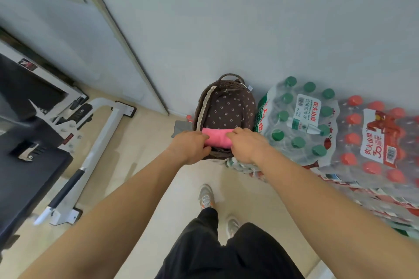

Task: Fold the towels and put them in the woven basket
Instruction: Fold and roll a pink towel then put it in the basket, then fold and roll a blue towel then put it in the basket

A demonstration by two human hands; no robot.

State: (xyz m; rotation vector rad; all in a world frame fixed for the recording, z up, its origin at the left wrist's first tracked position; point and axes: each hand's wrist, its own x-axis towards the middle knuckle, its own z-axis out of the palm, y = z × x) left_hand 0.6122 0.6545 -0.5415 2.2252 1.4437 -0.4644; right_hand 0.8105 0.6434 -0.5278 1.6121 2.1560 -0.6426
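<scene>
A folded pink towel (218,138) sits at the near end of the dark woven basket (205,99), which stands on the floor against the wall. The basket has a brown flowered lining and a handle at its far end. My left hand (191,145) grips the towel's left end and my right hand (246,144) grips its right end, both over the basket's near rim. The towel's ends and underside are hidden by my fingers.
Shrink-wrapped packs of green-capped bottles (297,120) and red-capped bottles (376,140) stand right of the basket. A white metal frame (99,140) and dark equipment (25,172) fill the left. A board (74,47) leans on the wall. My feet (206,197) are on the beige floor.
</scene>
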